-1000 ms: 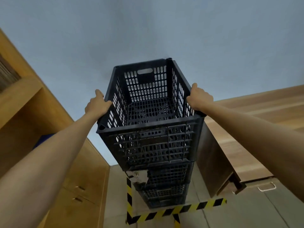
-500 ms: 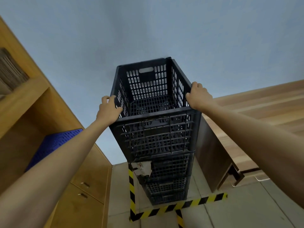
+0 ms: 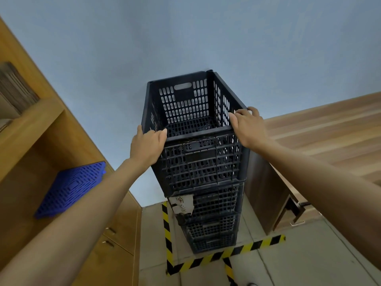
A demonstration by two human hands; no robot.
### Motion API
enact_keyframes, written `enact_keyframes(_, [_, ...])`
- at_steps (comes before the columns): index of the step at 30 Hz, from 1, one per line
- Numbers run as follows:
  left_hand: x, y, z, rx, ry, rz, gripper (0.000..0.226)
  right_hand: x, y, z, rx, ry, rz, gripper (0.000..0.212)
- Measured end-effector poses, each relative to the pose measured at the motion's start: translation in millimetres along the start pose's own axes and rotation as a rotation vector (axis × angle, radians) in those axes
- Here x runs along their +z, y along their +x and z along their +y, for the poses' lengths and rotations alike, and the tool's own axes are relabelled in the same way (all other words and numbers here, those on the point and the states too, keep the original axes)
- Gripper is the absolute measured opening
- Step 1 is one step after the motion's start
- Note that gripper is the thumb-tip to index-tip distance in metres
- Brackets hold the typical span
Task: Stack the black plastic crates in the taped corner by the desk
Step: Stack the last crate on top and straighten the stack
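Note:
A tall stack of black plastic crates (image 3: 210, 221) stands on the floor inside yellow-and-black tape (image 3: 206, 260), against the blue wall. The top crate (image 3: 198, 162) sits on the stack, empty, with slotted walls. My left hand (image 3: 147, 146) grips its near left corner at the rim. My right hand (image 3: 246, 126) grips the near right corner, fingers curled over the rim. A torn white label (image 3: 182, 204) hangs on the crate below.
A wooden desk (image 3: 309, 141) stands right of the stack, close to it. A wooden cabinet (image 3: 51, 141) with shelves and drawers is on the left, holding a blue perforated plastic panel (image 3: 71, 188). Grey tiled floor (image 3: 299, 261) lies in front of the tape.
The top crate has come down onto the stack. Both hands have shifted from its side rims to the near corners. My view has tilted down, showing more floor.

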State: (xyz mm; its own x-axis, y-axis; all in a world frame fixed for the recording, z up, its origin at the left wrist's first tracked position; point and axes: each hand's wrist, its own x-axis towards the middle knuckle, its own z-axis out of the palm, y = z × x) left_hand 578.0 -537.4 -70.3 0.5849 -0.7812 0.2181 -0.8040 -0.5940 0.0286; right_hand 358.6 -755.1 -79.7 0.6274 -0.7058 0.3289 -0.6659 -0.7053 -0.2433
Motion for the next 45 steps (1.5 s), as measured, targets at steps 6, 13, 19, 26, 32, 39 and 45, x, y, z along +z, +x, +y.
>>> enact_keyframes(6, [-1.3, -9.1, 13.5, 0.168, 0.086, 0.184, 0.054, -4.8, -2.4, 5.8, -0.138, 0.011, 0.001, 0.072])
enact_keyframes(13, [13.3, -4.4, 74.2, 0.126, -0.012, 0.293, 0.058, -6.5, 1.3, 17.0, -0.37, -0.121, 0.046, 0.059])
enact_keyframes(19, [18.3, -1.2, 68.9, 0.113, -0.001, 0.414, 0.06, -0.4, 4.8, 19.4, -0.409, -0.122, 0.131, 0.064])
enact_keyframes(26, [21.4, 0.7, 65.0, 0.147, -0.013, 0.527, 0.054, 6.8, 5.4, 19.8, -0.417, -0.143, 0.184, 0.064])
enact_keyframes(32, [25.1, 2.2, 61.4, 0.164, -0.015, 0.544, 0.057, 6.9, 1.6, 17.9, -0.411, -0.133, 0.195, 0.062])
enact_keyframes(39, [23.8, -1.6, 50.4, 0.188, -0.054, 0.572, 0.056, 7.6, -10.3, 5.8, -0.375, -0.147, 0.21, 0.066])
enact_keyframes(45, [21.7, -4.5, 42.4, 0.173, -0.063, 0.538, 0.056, 4.8, -20.7, -6.7, -0.358, -0.151, 0.224, 0.062])
